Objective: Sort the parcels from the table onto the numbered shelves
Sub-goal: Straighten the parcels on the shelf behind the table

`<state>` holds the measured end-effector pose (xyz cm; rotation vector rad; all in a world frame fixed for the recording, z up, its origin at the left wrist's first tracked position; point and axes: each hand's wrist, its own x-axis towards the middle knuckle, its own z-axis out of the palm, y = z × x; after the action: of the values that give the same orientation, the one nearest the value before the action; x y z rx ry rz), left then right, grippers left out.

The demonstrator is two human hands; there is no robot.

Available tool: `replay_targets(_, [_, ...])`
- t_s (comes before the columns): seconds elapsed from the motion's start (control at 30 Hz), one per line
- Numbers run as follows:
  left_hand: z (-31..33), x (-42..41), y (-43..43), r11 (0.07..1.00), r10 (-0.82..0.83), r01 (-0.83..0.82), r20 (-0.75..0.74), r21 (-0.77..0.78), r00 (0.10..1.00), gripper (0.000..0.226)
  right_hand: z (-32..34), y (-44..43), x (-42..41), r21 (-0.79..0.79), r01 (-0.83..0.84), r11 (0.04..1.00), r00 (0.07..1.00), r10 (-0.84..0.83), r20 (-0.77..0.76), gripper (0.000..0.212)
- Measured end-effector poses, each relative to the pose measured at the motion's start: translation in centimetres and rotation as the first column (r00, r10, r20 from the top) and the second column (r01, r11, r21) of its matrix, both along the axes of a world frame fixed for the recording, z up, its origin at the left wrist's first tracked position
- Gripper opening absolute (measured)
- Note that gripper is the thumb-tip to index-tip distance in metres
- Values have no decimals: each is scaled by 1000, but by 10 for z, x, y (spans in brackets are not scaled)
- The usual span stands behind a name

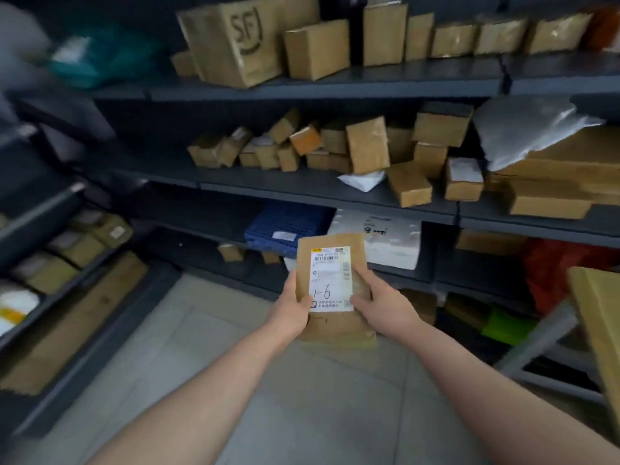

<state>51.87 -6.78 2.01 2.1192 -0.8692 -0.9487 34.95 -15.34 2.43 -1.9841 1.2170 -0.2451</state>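
Both hands, left hand (295, 305) and right hand (372, 302), grip the brown parcel (335, 286) upright before the shelves (302, 186). Its label (330, 278) seems to read 1-6; find that number first, then slide it in flat.

There are two hands, the left hand (295, 305) and the right hand (375, 298), and one brown parcel (335, 327) between them bearing one white label (330, 280). The top shelf (335, 88) carries eight cardboard boxes (317, 48), one of them a large box marked SF (235, 41). The middle shelf (285, 189) has a heap of small boxes (367, 144) too jumbled to count, plus one large white bag (523, 132) and one small white bag (362, 180). Lower down are one blue crate (288, 226) and one white foam box (385, 239)
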Motion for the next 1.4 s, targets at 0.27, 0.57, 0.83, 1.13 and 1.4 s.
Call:
replay_targets(0.27, [18, 173, 98, 976, 214, -212, 48, -45, 976, 68, 16, 63, 193, -33, -215, 976, 974, 217, 68, 63])
replay_targets(0.57, [53, 305, 183, 889, 457, -453, 182, -65, 871, 67, 49, 114, 362, -71, -467, 881, 876, 472, 99, 66])
replay_targets(0.83, [86, 405, 196, 778, 628, -609, 217, -153, 748, 66, 88, 106, 491, -138, -628, 766, 749, 643, 158, 65])
replay_targets(1.13, [128, 519, 153, 683, 727, -711, 245, -165, 642, 64, 125, 54, 640, -142, -765, 628, 608, 778, 160, 65])
replay_targets(1.4, [138, 595, 143, 558, 824, -817, 219, -145, 523, 68, 130, 38, 751, -123, -845, 521, 496, 848, 186, 64])
